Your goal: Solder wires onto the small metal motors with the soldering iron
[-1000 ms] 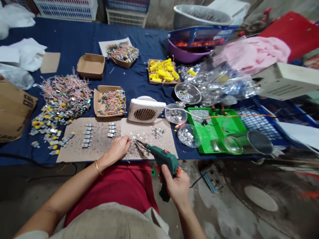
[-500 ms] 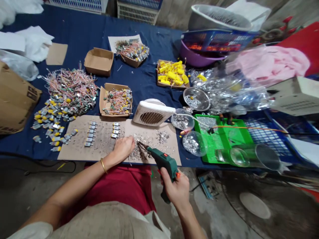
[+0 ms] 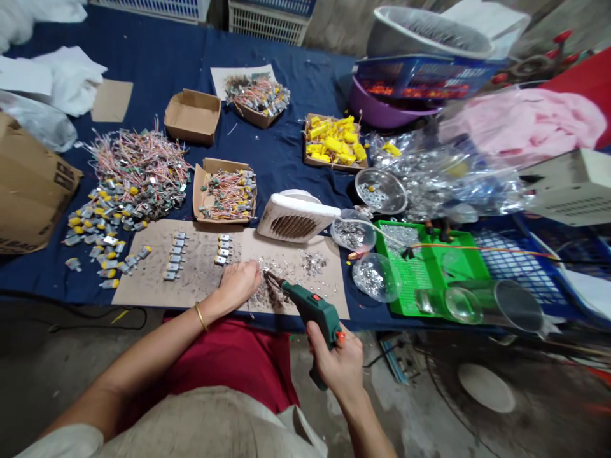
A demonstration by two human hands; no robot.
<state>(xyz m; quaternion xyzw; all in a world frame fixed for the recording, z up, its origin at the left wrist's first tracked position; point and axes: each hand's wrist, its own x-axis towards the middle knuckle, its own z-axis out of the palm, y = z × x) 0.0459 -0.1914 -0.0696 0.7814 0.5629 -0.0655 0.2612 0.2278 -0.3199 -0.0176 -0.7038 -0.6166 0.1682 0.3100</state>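
My right hand (image 3: pixel 342 364) is wrapped round the handle of a green soldering gun (image 3: pixel 311 306), its dark tip pointing left at my left fingertips. My left hand (image 3: pixel 241 281) rests on the cardboard sheet (image 3: pixel 143 283) with its fingers pressed together; what they hold is hidden. Small metal bits (image 3: pixel 314 262) lie scattered right of the tip. Left of my left hand stand a short row of small motors with yellow ends (image 3: pixel 222 249) and a longer row of grey motors (image 3: pixel 174 257).
A white vent fan (image 3: pixel 298 219) stands behind my hands. Wired motors fill a cardboard box (image 3: pixel 200 191), with a loose pile (image 3: pixel 138 165) to its left. On the right are clear bowls (image 3: pixel 389 280) of metal parts and a green tray (image 3: pixel 432 267). A paper bag (image 3: pixel 33 184) stands far left.
The view has shifted slightly, so the table's things sit a little further right. My hands and the soldering gun keep nearly the same pose.
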